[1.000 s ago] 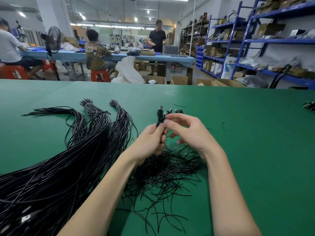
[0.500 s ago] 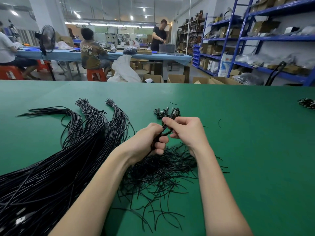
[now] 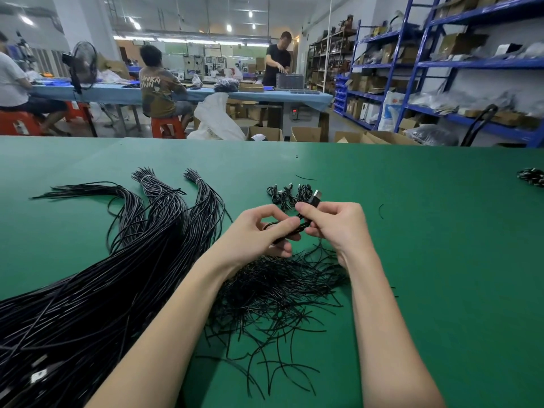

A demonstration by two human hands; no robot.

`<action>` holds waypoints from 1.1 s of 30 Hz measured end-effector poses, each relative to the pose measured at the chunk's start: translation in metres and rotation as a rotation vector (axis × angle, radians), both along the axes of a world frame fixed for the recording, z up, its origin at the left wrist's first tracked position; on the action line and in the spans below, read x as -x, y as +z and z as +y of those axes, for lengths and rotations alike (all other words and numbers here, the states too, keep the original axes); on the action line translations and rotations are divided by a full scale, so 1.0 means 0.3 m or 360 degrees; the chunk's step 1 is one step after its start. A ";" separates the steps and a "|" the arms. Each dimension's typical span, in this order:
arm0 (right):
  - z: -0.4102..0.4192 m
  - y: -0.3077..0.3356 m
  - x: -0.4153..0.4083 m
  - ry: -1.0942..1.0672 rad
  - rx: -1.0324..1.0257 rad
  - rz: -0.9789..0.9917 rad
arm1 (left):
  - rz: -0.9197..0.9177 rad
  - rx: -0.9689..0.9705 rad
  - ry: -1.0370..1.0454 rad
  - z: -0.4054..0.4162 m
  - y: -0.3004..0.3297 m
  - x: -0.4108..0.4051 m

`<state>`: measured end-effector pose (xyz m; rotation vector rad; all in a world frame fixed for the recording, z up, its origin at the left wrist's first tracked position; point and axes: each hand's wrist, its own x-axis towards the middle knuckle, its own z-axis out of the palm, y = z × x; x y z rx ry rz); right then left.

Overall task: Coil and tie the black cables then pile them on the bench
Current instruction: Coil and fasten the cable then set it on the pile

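Observation:
Above the green bench (image 3: 426, 260), both hands hold one short coiled black cable (image 3: 294, 228). My left hand (image 3: 259, 234) pinches the coil between thumb and fingers. My right hand (image 3: 335, 225) grips its far end, where the USB plug (image 3: 315, 198) sticks out past the fingers. A small pile of tied coiled cables (image 3: 287, 194) lies just beyond the hands. A large bundle of long uncoiled black cables (image 3: 117, 275) fans across the left side. A heap of thin black twist ties (image 3: 279, 293) lies under my wrists.
Another small clump of black cables (image 3: 531, 176) sits at the far right edge of the bench. A stray tie (image 3: 381, 210) lies right of my hands. Beyond the bench are people at blue tables, cardboard boxes and blue shelving.
The held cable has tipped from upright to slanting rightwards, its plug now past my right fingers. Both hands shifted slightly right and the coil has drawn tighter between them.

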<state>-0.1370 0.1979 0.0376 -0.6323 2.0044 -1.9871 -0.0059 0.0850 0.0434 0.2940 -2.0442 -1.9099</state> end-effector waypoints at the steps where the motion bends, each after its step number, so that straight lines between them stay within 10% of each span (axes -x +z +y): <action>1: 0.000 -0.001 0.000 -0.0026 -0.0024 0.0021 | 0.0009 0.0061 0.0012 -0.001 -0.001 -0.003; 6: 0.002 -0.002 -0.002 -0.0101 -0.0030 0.0004 | 0.0031 0.0586 0.0165 -0.008 -0.012 0.000; 21: 0.005 0.008 -0.021 0.0175 0.0451 -0.0215 | -0.0300 -0.1431 -0.0167 -0.006 -0.010 0.012; 33: 0.020 -0.033 0.000 0.0483 0.0026 -0.0340 | -0.0110 -0.1264 0.0319 -0.029 -0.040 0.019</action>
